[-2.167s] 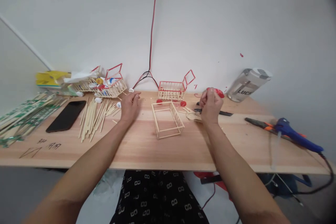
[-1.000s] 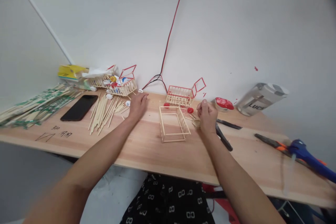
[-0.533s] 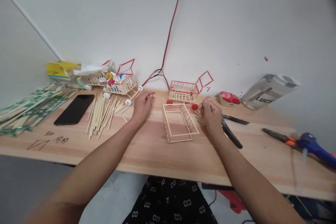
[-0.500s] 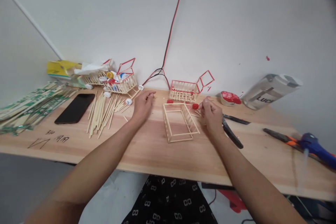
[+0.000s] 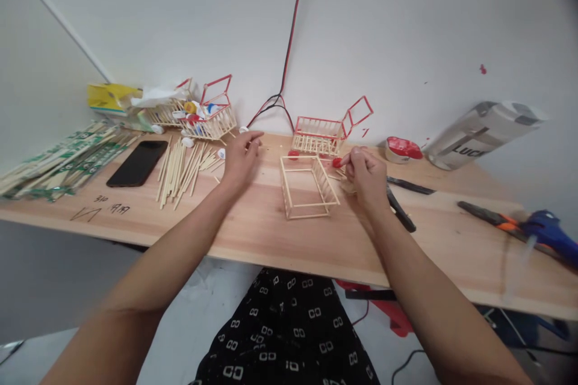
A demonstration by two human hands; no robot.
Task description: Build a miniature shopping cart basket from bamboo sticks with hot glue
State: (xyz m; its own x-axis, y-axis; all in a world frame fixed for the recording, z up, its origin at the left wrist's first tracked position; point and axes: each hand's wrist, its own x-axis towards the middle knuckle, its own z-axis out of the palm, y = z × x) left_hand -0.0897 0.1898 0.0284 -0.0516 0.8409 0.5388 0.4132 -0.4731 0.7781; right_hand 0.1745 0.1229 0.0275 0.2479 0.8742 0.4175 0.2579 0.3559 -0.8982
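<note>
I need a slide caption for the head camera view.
Left hand and right hand flank an unpainted stick frame on a wooden desk.

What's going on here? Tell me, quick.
A person sits at a wooden table. The left hand lies flat on it beside the loose sticks. The right hand has its fingers pinched together just right of the bare stick frame, by a red wheel of the red-trimmed cart; what they pinch is too small to tell. Pliers and a blue glue gun lie further right.
</note>
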